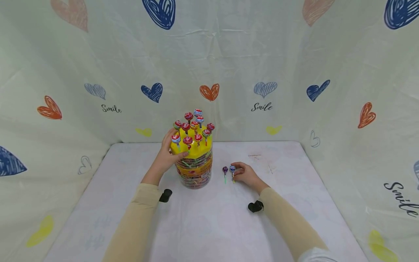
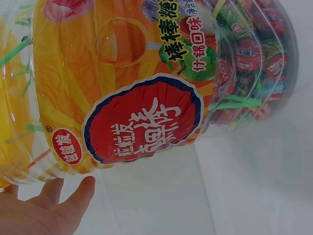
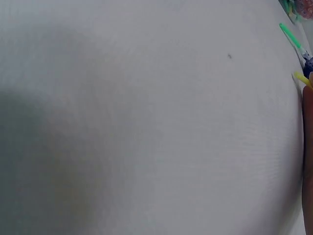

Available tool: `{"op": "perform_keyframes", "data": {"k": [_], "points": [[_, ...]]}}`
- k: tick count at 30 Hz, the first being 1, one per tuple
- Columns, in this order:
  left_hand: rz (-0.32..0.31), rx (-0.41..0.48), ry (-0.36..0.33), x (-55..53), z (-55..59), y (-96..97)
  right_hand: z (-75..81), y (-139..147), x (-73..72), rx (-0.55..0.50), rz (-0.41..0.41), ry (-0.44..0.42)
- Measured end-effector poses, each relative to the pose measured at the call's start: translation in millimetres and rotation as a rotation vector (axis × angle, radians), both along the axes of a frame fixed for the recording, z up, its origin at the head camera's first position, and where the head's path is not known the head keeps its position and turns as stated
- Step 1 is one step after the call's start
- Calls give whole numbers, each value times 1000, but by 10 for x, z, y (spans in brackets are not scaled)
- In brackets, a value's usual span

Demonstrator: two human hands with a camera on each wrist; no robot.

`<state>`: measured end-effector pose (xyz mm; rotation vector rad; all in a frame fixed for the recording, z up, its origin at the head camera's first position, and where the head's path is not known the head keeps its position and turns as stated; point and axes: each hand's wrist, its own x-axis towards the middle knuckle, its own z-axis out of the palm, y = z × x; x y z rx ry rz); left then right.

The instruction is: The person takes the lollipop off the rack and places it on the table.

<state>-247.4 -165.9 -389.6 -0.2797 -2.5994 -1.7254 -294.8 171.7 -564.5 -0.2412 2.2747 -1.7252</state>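
Observation:
A clear plastic jar [image 1: 194,180] of wrapped lollipops stands on the table, an orange label [image 2: 122,44] round it. Several lollipops stick up from its yellow top [image 1: 194,151]. My left hand [image 1: 168,154] holds the jar by that top from the left, thumb across the front; the left wrist view shows part of this hand [image 2: 49,210] beside the jar. To the right of the jar, my right hand [image 1: 246,174] pinches a blue-wrapped lollipop [image 1: 232,169] with a yellow stick. Just left of it lies a dark purple lollipop [image 1: 225,170] with a green stick [image 3: 289,35].
Black straps or pads show at both wrists, left [image 1: 166,195] and right [image 1: 256,206]. Thin reddish marks [image 1: 254,155] are on the white table [image 1: 209,225] at the back right. A heart-printed curtain [image 1: 209,54] hangs behind and along both sides.

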Motion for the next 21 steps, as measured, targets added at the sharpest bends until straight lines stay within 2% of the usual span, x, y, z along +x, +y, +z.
{"op": "perform_keyframes", "data": {"k": [5, 13, 21], "points": [[-8, 2, -5, 156, 208, 64, -2, -35, -12, 67, -7, 14], [-4, -1, -11, 181, 254, 84, -35, -56, -25, 113, -3, 44], [-5, -27, -2, 172, 263, 80, -21, -74, 3, 161, -5, 17]]}}
